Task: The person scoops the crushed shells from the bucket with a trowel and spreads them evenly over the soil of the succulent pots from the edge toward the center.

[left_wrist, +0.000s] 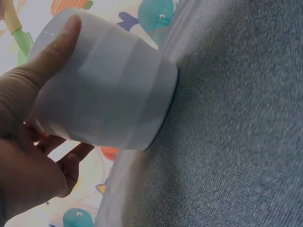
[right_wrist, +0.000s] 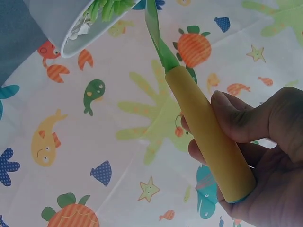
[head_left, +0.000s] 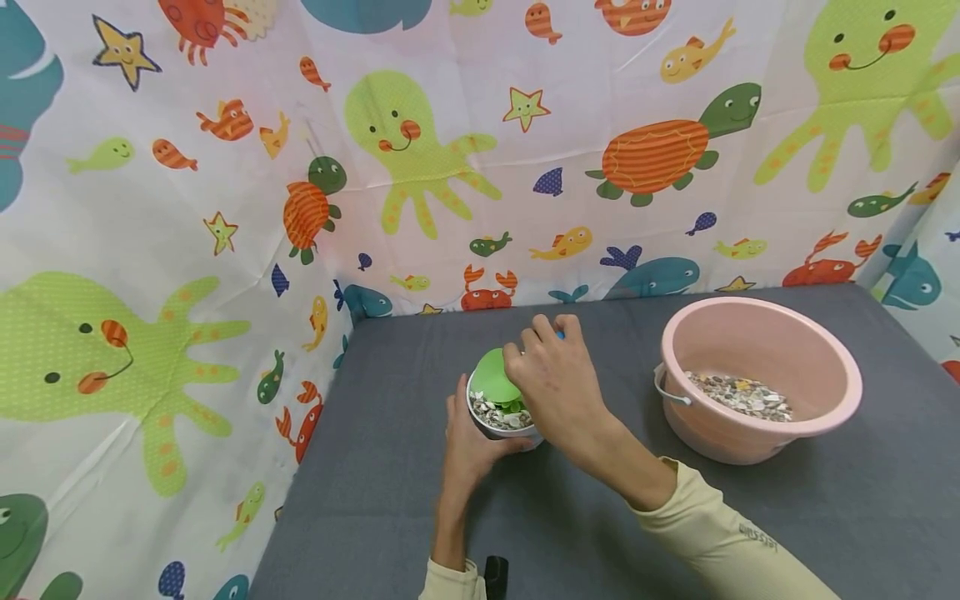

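A white pot stands on the grey cloth, filled with small pale stones and a small green plant. My left hand holds it round the side, the thumb along the near wall and the fingers on the far left. In my right hand is a small trowel with a yellow handle and a green blade. That blade lies over the pot's opening, above the stones, and hides part of the plant. The right wrist view shows the thumb and fingers gripping the handle.
To the right stands a pink bucket with stones at its bottom and a pale handle on its left side. A white sheet printed with sea animals rises behind and left of the grey cloth.
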Demonstrator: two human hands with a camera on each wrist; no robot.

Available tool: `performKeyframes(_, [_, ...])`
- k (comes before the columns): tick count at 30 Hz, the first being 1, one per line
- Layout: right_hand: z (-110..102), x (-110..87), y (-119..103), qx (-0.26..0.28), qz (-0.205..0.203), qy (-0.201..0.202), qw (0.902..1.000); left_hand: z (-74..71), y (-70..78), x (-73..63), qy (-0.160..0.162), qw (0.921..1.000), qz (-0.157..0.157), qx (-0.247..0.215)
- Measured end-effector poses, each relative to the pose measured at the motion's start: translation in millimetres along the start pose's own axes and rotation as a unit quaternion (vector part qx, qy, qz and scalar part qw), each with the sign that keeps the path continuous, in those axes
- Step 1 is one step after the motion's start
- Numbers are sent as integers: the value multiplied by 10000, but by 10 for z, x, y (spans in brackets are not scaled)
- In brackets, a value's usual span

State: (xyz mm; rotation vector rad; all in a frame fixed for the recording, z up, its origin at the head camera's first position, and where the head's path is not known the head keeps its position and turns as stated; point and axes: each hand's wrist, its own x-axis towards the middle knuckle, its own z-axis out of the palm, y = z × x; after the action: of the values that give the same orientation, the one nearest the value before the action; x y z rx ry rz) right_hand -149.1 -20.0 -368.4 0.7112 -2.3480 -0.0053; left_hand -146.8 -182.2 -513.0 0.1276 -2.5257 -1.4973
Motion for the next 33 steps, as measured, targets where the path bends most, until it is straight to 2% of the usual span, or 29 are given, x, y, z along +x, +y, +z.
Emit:
performKeyframes(7, [30, -76, 51, 170, 121, 360, 9991, 74, -26, -54, 418, 9988, 210, 120])
performKeyframes(12, [19, -165, 143, 452, 302, 776, 9955, 143, -11, -101, 623, 9975, 253, -194])
performKeyframes(17, [-54, -298, 363, 945, 774, 1312, 9838, 206, 22, -175, 780, 9965, 183, -233])
performKeyframes(21, [-135, -424, 567, 1101, 1248, 1539, 9740, 237, 43, -200, 915, 9955, 209, -105])
performKeyframes(28, [-319, -561, 803, 1611, 1964, 1599, 9539, 216, 110, -191, 1119, 9923, 477, 230])
performKeyframes(33, [-346, -627, 872, 1855, 2012, 1537, 9495, 174, 103, -249, 1111, 9925, 219, 464])
